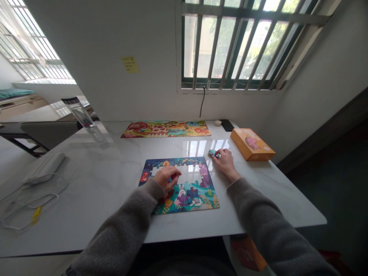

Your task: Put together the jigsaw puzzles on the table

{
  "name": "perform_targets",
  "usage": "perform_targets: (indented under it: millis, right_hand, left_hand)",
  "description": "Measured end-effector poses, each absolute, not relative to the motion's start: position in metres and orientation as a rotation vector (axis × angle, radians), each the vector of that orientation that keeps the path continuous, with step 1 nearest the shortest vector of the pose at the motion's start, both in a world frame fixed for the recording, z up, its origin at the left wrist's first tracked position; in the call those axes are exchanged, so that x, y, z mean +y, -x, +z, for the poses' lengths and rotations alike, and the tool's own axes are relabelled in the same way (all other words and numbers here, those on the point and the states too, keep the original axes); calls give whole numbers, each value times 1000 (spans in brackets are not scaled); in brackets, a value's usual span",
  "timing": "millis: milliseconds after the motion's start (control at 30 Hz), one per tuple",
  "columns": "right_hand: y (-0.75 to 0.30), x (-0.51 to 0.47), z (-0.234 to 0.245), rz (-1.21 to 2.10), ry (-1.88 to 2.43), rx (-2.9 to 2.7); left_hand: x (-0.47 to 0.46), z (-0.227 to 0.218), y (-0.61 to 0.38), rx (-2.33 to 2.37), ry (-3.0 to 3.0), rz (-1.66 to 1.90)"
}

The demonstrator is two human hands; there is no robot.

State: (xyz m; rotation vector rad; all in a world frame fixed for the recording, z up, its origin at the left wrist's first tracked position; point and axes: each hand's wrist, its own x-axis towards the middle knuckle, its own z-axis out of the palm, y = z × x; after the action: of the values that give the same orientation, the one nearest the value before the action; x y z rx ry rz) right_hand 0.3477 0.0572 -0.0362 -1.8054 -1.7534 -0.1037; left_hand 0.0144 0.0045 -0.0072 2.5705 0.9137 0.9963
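A partly filled jigsaw puzzle (198, 191) with a rabbit picture lies on the white table (115, 184) in front of me. My left hand (166, 177) rests on its left half, fingers curled over a blue puzzle piece. My right hand (225, 161) sits just right of the puzzle's top corner, fingers closed on a small stack of puzzle pieces (213, 153).
A finished farm puzzle (166, 129) lies further back. An orange box (252, 144) stands at the right, a dark phone (227, 125) behind it. A clear bottle (84, 119) is at back left, a white adapter with cables (43, 168) at the left edge.
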Motion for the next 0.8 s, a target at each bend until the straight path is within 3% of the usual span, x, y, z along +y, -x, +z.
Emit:
perform_targets:
  millis: [267,467,800]
  right_hand:
    - [-348,59,-30,2,1770,-1688]
    - [-310,33,-13,68,1362,-1935]
    - [-243,-23,8,316,928,-2246]
  left_hand:
    - [3,-8,-15,877,-2517,1012]
    - [6,-9,-16,930,-2490,1147]
    - [7,-10,-15,853,-2577,945]
